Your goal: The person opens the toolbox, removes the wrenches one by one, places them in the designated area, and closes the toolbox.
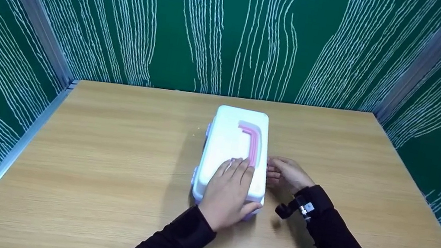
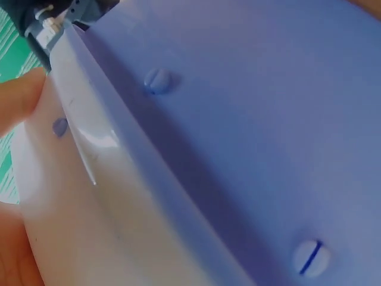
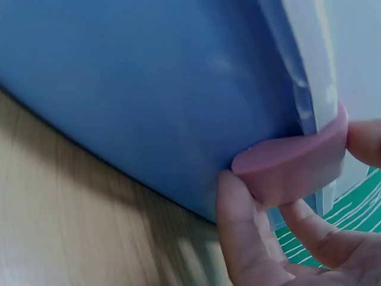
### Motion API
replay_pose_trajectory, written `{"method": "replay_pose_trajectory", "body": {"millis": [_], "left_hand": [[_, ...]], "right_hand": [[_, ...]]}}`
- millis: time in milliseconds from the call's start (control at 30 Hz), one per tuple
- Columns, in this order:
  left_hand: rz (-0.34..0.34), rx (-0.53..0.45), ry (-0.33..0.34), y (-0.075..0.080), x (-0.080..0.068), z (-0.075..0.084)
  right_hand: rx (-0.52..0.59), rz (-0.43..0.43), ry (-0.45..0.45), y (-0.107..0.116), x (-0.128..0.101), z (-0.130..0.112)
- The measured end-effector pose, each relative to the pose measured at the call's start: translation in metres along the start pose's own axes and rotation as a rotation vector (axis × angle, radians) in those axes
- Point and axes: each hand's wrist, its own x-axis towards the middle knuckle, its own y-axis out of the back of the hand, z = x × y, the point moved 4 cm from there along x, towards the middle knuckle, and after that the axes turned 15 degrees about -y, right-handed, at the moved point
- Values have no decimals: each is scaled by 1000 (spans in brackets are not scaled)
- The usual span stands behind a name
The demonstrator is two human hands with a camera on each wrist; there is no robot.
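Note:
A storage box (image 1: 226, 142) with a white lid and a blue-purple body (image 2: 268, 119) lies lengthwise on the wooden table. Recessed in its lid is a pink carrying handle (image 1: 253, 142). My left hand (image 1: 227, 193) rests on the near part of the lid, fingers extended, with the thumb along the near end. At the box's right side, my right hand (image 1: 289, 176) holds a pink latch (image 3: 297, 167) between thumb and fingers. The latch spans the seam between lid and body. Whatever is inside the box is hidden.
Two purple hinges (image 1: 194, 175) show along the box's left edge. Around the box extends a light wood table (image 1: 112, 147), bordered by green walls (image 1: 234, 34) with white wavy lines. A small camera (image 1: 286, 210) is strapped to the right wrist.

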Motion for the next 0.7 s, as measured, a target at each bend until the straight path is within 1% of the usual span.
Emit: {"method": "replay_pose_trajectory", "body": {"millis": [200,267,367,500,567,633,700], "left_hand": [[16,29,1,-1,-1,1],[28,49,-5,0,-1,1],[40,69,-11,0,-2,2],[40,66,-8,0,-2,2],[40,61,-7,0,-2,2],[44,58,-7,0,-2,1],[47,56,-8,0,-2,1]], "right_hand": [[11,-118,24,11,10,5],[21,-132,32,15,12,7],[6,-88,44,16,10,6],[-42,32,50,12,3,0],[-86,72,55,9,-1,-3],[-96,71,61,9,-2,-4],[-89,38,79,13,1,-4]]}}
